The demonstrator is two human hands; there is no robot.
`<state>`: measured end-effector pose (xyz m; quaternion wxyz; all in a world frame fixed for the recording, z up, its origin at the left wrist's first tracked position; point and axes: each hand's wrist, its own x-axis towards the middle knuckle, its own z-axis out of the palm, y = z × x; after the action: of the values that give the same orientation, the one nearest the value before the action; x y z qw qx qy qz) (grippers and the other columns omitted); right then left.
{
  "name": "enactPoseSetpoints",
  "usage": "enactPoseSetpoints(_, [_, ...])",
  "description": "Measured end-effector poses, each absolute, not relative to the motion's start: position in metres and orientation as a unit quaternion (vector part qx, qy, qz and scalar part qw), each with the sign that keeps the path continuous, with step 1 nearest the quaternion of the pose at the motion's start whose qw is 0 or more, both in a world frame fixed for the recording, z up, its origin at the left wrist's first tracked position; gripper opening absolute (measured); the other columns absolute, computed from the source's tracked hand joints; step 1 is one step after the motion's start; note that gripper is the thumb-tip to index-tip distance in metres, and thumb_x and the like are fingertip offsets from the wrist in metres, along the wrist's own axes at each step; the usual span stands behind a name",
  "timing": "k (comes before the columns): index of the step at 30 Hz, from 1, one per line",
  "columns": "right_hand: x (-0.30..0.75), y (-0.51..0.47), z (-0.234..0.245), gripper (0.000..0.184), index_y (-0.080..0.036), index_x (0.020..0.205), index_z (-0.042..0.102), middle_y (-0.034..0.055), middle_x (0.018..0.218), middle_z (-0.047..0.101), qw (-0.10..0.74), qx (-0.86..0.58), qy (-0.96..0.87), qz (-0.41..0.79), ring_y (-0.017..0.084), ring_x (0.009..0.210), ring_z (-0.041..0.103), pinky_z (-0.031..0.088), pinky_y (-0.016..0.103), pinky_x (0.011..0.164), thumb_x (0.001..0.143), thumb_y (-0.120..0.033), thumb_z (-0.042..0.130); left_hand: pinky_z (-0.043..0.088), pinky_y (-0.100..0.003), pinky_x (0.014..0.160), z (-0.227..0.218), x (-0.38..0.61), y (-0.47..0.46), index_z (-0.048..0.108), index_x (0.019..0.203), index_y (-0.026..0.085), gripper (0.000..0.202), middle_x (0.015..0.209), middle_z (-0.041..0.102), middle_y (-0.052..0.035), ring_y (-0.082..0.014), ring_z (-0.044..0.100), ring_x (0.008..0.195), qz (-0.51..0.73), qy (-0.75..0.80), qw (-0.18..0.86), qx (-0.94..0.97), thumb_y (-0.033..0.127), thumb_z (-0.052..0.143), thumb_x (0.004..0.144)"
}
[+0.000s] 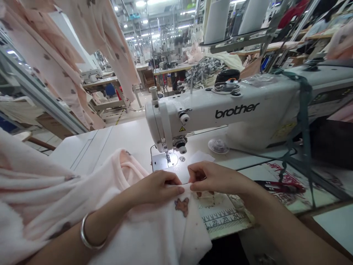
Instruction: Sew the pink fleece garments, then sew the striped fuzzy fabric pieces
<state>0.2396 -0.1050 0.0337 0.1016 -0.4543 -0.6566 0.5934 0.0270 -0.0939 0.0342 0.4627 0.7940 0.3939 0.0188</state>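
Pale pink fleece fabric (154, 224) with brown bear prints lies across the front of the sewing machine table (132, 136) and drapes over its edge. My left hand (158, 189), with a bangle at the wrist, pinches the fabric's upper edge between thumb and fingers. Close beside it, my right hand (208, 178) pinches the same edge at the corner. Both hands are just in front of the needle and presser foot (168, 157) of a white sewing machine (198, 110). The fabric edge is apart from the foot.
Red-handled scissors (281, 186) and a clear bobbin-like disc (218, 145) lie on the table to the right. A printed ruler (223, 221) runs along the front edge. Printed fabric pieces (52, 62) hang at upper left. Thread cones (216, 22) stand above the machine.
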Motion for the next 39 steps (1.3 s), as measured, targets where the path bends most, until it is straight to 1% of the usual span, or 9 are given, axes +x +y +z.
enactPoseSetpoints(6, [0.244,-0.101,0.035,0.008,-0.017,0.074,0.052,-0.0022,0.059,0.060,0.087,-0.445,-0.666,0.593,0.008,0.053,0.049,0.031,0.016,0.042,0.069,-0.019,0.059,0.041,-0.023,0.064,0.024,0.030,-0.097,0.064,0.085,0.017,0.024,0.081,0.066,-0.0008,-0.0156,0.057,0.076,0.046,0.417,0.510,0.751,0.039,0.056,0.080])
enactPoseSetpoints(13, [0.251,-0.103,0.033,0.007,-0.017,0.070,0.053,-0.0030,0.062,0.056,0.082,-0.455,-0.672,0.579,0.012,0.058,0.056,0.046,0.023,0.051,0.068,-0.019,0.059,0.041,-0.023,0.064,0.027,0.037,-0.103,0.065,0.083,0.016,0.020,0.080,0.067,-0.0014,-0.0164,0.058,0.076,0.064,0.439,0.487,0.752,0.033,0.057,0.076])
enactPoseSetpoints(19, [0.254,-0.104,0.033,0.004,-0.018,0.071,0.054,-0.0016,0.064,0.060,0.072,-0.459,-0.704,0.537,0.013,0.062,0.058,0.041,0.022,0.053,0.069,-0.016,0.056,0.039,-0.022,0.059,0.022,0.042,-0.106,0.067,0.078,0.016,0.016,0.072,0.066,0.0000,-0.0138,0.054,0.066,0.096,0.466,0.435,0.765,0.029,0.059,0.072])
enactPoseSetpoints(21, [0.254,-0.108,0.039,0.007,-0.018,0.075,0.056,-0.0005,0.073,0.062,0.083,-0.467,-0.717,0.511,0.014,0.070,0.057,0.041,0.023,0.059,0.069,-0.015,0.056,0.038,-0.022,0.059,0.019,0.042,-0.108,0.067,0.076,0.017,0.013,0.071,0.066,0.0007,-0.0132,0.055,0.065,0.121,0.469,0.427,0.764,0.026,0.059,0.071])
enactPoseSetpoints(24, [0.251,-0.115,0.049,0.024,-0.022,0.096,0.059,0.0005,0.095,0.062,0.099,-0.477,-0.724,0.489,0.015,0.087,0.056,0.041,0.023,0.071,0.073,-0.023,0.061,0.038,-0.021,0.059,0.018,0.041,-0.112,0.067,0.075,0.018,0.011,0.071,0.066,0.0021,-0.0119,0.055,0.064,0.151,0.457,0.415,0.772,0.022,0.057,0.071])
enactPoseSetpoints(26, [0.248,-0.120,0.052,0.031,-0.024,0.104,0.059,-0.0005,0.096,0.063,0.099,-0.490,-0.713,0.492,0.015,0.087,0.056,0.041,0.023,0.071,0.073,-0.029,0.064,0.037,-0.021,0.059,0.019,0.040,-0.115,0.067,0.076,0.018,0.010,0.069,0.065,0.0029,-0.0114,0.054,0.063,0.163,0.451,0.399,0.782,0.021,0.058,0.071])
enactPoseSetpoints(31, [0.238,-0.126,0.037,0.014,-0.019,0.079,0.062,-0.0012,0.067,0.061,0.112,-0.533,-0.661,0.516,0.012,0.064,0.056,0.038,0.022,0.055,0.079,-0.031,0.056,0.038,-0.021,0.062,0.022,0.037,-0.116,0.068,0.078,0.020,0.011,0.072,0.067,0.0031,-0.0115,0.056,0.066,0.171,0.454,0.395,0.780,0.024,0.059,0.073])
enactPoseSetpoints(35, [0.229,-0.109,0.024,0.018,-0.017,0.076,0.058,-0.0006,0.061,0.060,0.112,-0.547,-0.637,0.532,0.011,0.056,0.054,0.039,0.021,0.051,0.079,-0.034,0.052,0.040,-0.022,0.064,0.023,0.031,-0.102,0.067,0.077,0.019,0.016,0.075,0.068,0.0016,-0.0136,0.059,0.071,0.148,0.490,0.448,0.733,0.030,0.056,0.077])
enactPoseSetpoints(39, [0.211,-0.073,0.021,0.011,-0.018,0.067,0.058,-0.0007,0.059,0.060,0.096,-0.573,-0.638,0.506,0.010,0.052,0.051,0.037,0.021,0.048,0.072,-0.028,0.057,0.036,-0.021,0.055,0.021,0.024,-0.076,0.064,0.070,0.017,0.023,0.067,0.064,0.0006,-0.0144,0.055,0.067,0.131,0.546,0.443,0.699,0.039,0.057,0.073])
